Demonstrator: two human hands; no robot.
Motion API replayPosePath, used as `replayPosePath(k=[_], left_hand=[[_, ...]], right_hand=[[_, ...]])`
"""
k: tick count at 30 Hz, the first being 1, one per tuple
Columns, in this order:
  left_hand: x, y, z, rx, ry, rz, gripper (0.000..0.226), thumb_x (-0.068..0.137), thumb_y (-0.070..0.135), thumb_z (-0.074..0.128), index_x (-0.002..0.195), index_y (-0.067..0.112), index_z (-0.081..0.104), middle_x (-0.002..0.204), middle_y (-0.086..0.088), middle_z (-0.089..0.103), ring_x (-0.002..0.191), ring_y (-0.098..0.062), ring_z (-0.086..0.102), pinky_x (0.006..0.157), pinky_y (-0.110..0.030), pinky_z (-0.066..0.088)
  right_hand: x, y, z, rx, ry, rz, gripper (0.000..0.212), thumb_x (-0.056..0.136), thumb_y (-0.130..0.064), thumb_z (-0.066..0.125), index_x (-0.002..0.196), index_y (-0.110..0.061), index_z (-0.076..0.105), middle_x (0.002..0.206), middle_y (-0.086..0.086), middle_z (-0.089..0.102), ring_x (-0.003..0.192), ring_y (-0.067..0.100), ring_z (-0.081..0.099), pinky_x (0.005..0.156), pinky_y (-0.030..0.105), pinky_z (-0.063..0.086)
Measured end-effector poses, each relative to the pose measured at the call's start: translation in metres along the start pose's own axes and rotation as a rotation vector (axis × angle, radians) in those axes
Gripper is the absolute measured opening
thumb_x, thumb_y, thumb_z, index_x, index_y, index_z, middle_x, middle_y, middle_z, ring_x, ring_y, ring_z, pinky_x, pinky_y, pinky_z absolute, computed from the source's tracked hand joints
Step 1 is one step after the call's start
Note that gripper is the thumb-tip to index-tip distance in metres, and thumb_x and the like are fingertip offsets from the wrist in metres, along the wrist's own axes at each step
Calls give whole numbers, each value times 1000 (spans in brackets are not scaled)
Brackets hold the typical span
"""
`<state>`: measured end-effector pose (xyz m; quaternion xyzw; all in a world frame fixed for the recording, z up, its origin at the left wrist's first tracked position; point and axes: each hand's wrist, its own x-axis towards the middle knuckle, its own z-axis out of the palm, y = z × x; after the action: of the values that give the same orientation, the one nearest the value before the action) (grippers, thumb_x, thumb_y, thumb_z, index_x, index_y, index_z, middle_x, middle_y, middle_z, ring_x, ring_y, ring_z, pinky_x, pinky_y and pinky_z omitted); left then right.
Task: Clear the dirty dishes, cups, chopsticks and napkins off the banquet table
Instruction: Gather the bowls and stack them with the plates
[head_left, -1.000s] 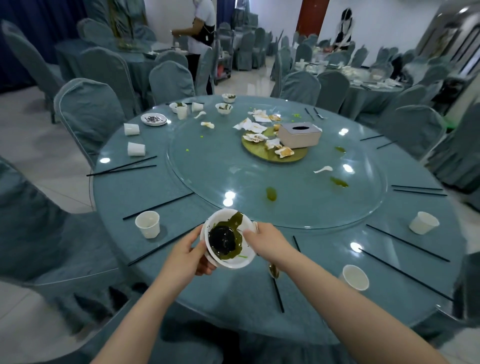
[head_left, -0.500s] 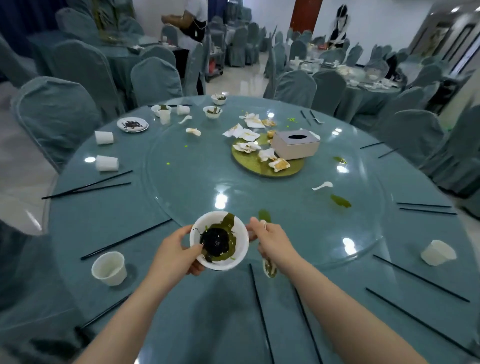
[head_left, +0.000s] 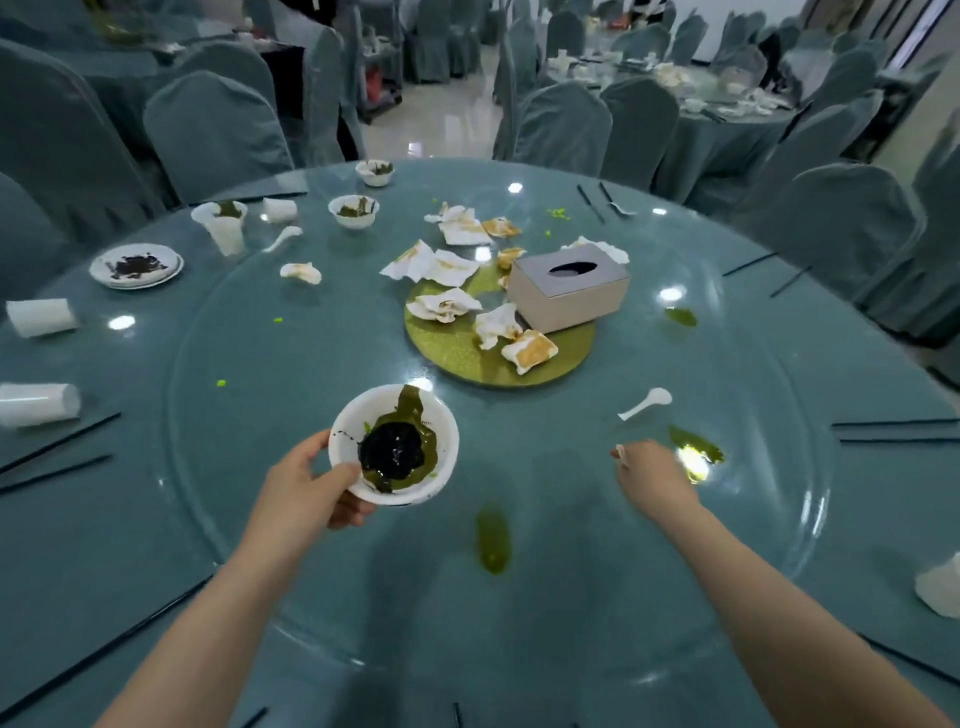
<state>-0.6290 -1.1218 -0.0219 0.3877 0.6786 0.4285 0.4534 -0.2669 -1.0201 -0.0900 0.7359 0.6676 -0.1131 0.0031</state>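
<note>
- round table fills the view, with a glass turntable on top; covered chairs ring the far side.
- green disc at the turntable's middle carries a tissue box and crumpled stained napkins; more napkins lie just beyond it.
- far left: a plate with dark scraps, two small bowls, an upright cup and cups tipped on their sides.
- black chopsticks lie in pairs around the rim, pointing in toward the middle.
- left hand grips a white bowl by its near rim, thumb over the edge, above the turntable; it is roughly level, with dark sludge and green sauce inside.
- right hand is low over the glass, fingers curled around something small and white; what it is i cannot tell.
- green smears spot the glass between the arms and beside the right hand.
- white spoon lies just beyond the right hand, handle toward it, bowl end away to the right.
</note>
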Motion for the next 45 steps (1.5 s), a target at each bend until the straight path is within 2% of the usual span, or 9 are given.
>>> replayPosePath(k=[3, 10, 14, 18, 22, 27, 33, 37, 45], left_hand=[[33, 1, 16, 18, -9, 3, 31, 87, 9, 55, 109, 30, 60, 60, -13, 69, 47, -19, 61, 56, -32, 55], [73, -10, 45, 45, -24, -44, 30, 87, 10, 56, 105, 34, 60, 60, -14, 69, 46, -18, 62, 63, -40, 57], [80, -18, 53, 47, -45, -69, 33, 88, 9, 56, 110, 33, 59, 59, -12, 68, 45, -17, 60, 48, -27, 52], [80, -22, 56, 55, -59, -83, 31, 88, 9, 55, 110, 30, 60, 58, -13, 67, 44, -17, 58, 46, -25, 52], [73, -26, 55, 45, -73, -83, 30, 89, 8, 55, 110, 28, 61, 57, -12, 66, 43, -18, 56, 47, -25, 50], [57, -29, 46, 6, -65, -87, 30, 89, 8, 55, 110, 28, 62, 57, -12, 66, 44, -18, 56, 46, -25, 50], [37, -34, 28, -14, -59, -95, 30, 90, 8, 55, 113, 26, 61, 59, -14, 67, 45, -18, 58, 47, -26, 50], [30, -40, 15, -16, -40, -109, 32, 90, 8, 54, 117, 23, 59, 58, -14, 66, 44, -19, 57, 49, -29, 51], [23, -49, 5, -23, -21, -128, 33, 90, 7, 54, 118, 23, 58, 56, -14, 65, 43, -18, 56, 50, -30, 49]], right_hand=[[31, 24, 5, -65, 14, 4, 23, 92, -9, 43, 109, -15, 57, 115, 6, 49, 81, 26, 53, 68, 33, 47], [86, 43, 12, -301, 2, -57, 64, 88, 1, 50, 145, -17, 27, 157, 4, 13, 118, 30, 49, 70, 34, 46], [105, 44, 13, -345, 19, -87, 37, 89, 0, 49, 124, -13, 43, 129, 4, 45, 110, 26, 51, 64, 33, 39], [113, 37, 11, -361, 28, -170, 17, 90, -1, 48, 103, -10, 55, 109, 5, 55, 102, 24, 54, 65, 33, 41], [106, 25, 12, -306, 13, -279, 14, 94, -10, 48, 105, -11, 56, 108, 6, 55, 102, 24, 55, 66, 30, 34], [71, -21, 22, -198, -109, -381, 22, 98, -29, 47, 107, -11, 56, 111, 7, 56, 106, 26, 55, 76, 35, 43], [24, -67, 38, -28, -162, -491, 26, 96, -34, 52, 101, -9, 56, 104, 9, 56, 98, 27, 53, 69, 30, 34], [18, -67, 28, 67, -169, -458, 19, 93, -26, 55, 102, -9, 55, 105, 10, 55, 99, 26, 51, 71, 27, 30], [13, -62, 31, 23, -245, -411, 31, 88, -9, 56, 118, -13, 60, 117, 7, 51, 109, 26, 52, 90, 34, 43]])
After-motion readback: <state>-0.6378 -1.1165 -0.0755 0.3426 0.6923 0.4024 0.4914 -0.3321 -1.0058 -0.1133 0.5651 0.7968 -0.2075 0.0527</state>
